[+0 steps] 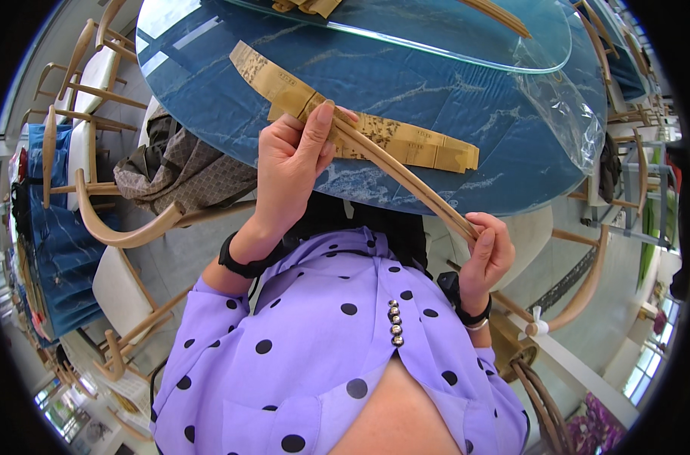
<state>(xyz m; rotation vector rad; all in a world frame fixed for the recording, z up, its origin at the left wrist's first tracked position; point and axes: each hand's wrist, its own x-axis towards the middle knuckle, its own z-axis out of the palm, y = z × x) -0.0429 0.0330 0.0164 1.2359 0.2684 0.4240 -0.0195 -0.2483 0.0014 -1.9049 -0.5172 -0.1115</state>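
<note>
A pair of wooden chopsticks (405,180) slants across in front of me, its upper left end inside a gold paper chopstick sleeve (263,73). My left hand (290,155) is closed, pinching the sleeve and chopsticks between thumb and fingers. At the lower right end of the chopsticks, my right hand (489,250) is closed on their tips. Behind them, more gold paper sleeves (428,149) lie on the blue marbled table (375,182); part of these is hidden by my left hand.
A clear glass turntable (466,54) covers the table's far part, with folded gold paper (311,6) and loose chopsticks (504,17) on it. Crumpled clear plastic (564,114) lies at the table's right. A patterned bag (182,163) rests on a wooden chair (132,235) to the left.
</note>
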